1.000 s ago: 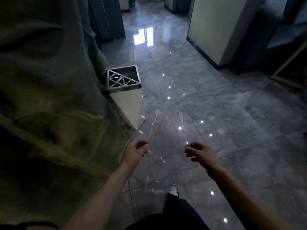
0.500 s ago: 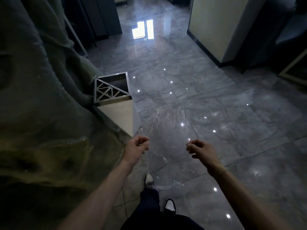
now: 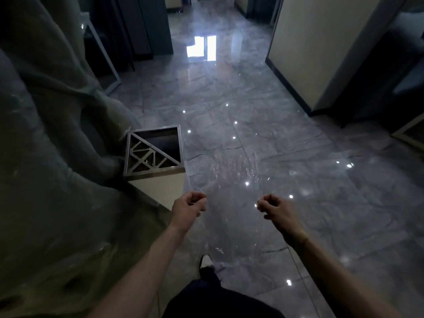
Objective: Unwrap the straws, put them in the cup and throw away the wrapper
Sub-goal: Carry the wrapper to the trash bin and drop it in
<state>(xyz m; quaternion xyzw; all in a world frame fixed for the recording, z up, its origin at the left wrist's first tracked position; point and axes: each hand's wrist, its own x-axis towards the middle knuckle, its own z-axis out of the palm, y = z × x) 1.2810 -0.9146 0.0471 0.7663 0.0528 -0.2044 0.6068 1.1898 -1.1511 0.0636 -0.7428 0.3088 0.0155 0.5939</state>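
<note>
Closer now than a moment ago, the metal trash bin [image 3: 154, 154] has slid down toward the middle of the view, and the person has stepped forward, one white shoe [image 3: 205, 260] out in front on the shiny gray floor [image 3: 286, 157]. Both arms are stretched out ahead.

Each hand has its fingers curled in, and the two hands are well apart. Between the left hand [image 3: 188, 208] and the right hand [image 3: 273, 208] hangs a thin see-through sheet that sparkles in the light; it looks like the plastic wrapper [image 3: 231, 173], held stretched by its two sides. I think the hands keep it spread so it does not flop or slip while being carried.

No straws and no cup can be seen here.

The bin sits on the floor beside a big covered shape [image 3: 46, 157], just ahead and to the left of the left hand. Its top has a dark open corner, and that is likely where the wrapper should be dropped next.
</note>
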